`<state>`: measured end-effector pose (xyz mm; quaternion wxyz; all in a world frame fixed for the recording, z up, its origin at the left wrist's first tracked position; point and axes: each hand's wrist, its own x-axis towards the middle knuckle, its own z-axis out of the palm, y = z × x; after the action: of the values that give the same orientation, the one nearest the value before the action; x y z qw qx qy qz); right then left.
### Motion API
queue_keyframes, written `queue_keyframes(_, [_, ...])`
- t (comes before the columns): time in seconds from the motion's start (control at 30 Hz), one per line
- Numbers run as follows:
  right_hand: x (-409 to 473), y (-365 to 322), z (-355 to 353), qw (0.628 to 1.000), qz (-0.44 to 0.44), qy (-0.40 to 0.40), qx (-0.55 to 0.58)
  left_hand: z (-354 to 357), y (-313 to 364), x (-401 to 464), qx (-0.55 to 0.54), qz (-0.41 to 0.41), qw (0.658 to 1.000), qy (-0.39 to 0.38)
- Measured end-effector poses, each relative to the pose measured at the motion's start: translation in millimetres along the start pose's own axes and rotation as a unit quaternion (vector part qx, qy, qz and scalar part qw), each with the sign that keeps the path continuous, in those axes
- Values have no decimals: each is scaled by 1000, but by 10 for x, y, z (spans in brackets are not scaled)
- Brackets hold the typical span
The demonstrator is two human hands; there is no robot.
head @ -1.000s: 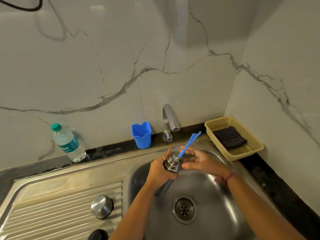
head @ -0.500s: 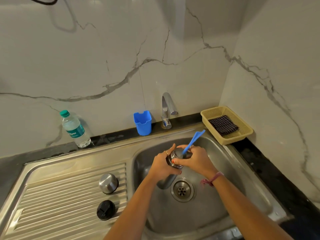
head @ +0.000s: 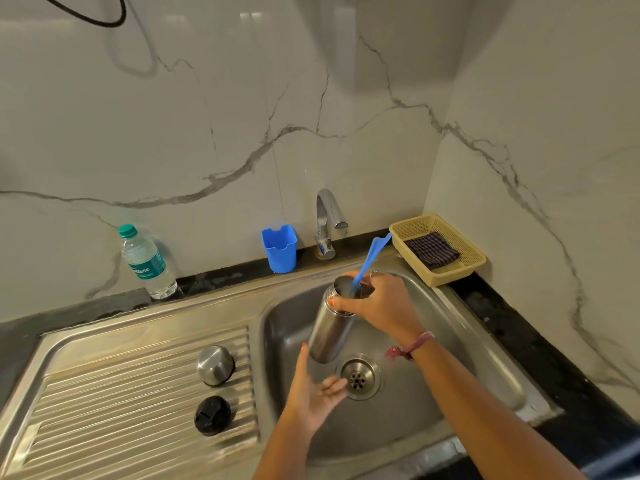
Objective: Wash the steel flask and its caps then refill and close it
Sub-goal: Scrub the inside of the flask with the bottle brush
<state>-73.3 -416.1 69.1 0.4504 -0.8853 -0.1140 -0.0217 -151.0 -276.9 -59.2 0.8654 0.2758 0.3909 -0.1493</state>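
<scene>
head view, looking down at a steel sink set in a dark tabletop (head: 20,337) against marble-patterned walls. at the far left a clear plastic water bottle (head: 147,263) with a green cap stands upright on the tabletop. on the ribbed draining board (head: 104,403) lie two caps, well apart from the flask: a steel cap (head: 215,365) and, nearer the viewer, a black cap (head: 212,415). behind them a blue cup (head: 280,248) stands by the wall, just left of the tap (head: 327,223). over the sink basin (head: 415,410) the left hand (head: 313,393) is open, palm up, fingers relaxed, its thumb tip touching the lower side of the steel flask (head: 330,327). the flask is tilted, mouth away from the viewer, above the drain (head: 358,375). a blue brush handle (head: 369,259) sticks out of its mouth. the right hand (head: 381,303) has its grip curled around the flask's neck, thumb across the near side. at the far right a yellow basket (head: 464,268) holds a dark checked cloth (head: 431,249).
</scene>
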Motion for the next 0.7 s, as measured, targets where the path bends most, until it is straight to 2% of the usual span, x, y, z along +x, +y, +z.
queue_keyframes(0.07, [-19, -63, -7, 1000, -6, 8, 1, 94, -26, 22, -93, -16, 995, -28])
queue_keyframes(0.2, [-83, -124, -4, 999, -33, 25, 5, 334, 61, -8, -211, 28, 976, -37])
queue_keyframes(0.43, [-154, -143, -58, 999, -17, 32, 16, 688, 208, -185, -244, 69, 967, -23])
queue_keyframes(0.5, [-162, -122, -103, 999, -7, -2, 36, 761, 281, -220, -244, 64, 968, -15])
queue_keyframes(0.6, [-168, -50, -325, 987, 9, -144, 75, 762, 395, -244, -216, 61, 975, 3])
queue_keyframes(0.67, [-166, 2, -589, 970, 51, -221, 89, 728, 466, -234, -205, 66, 976, 41])
queue_keyframes(0.7, [-168, 8, -731, 957, 97, -236, 138, 706, 496, -222, -199, 71, 975, 62])
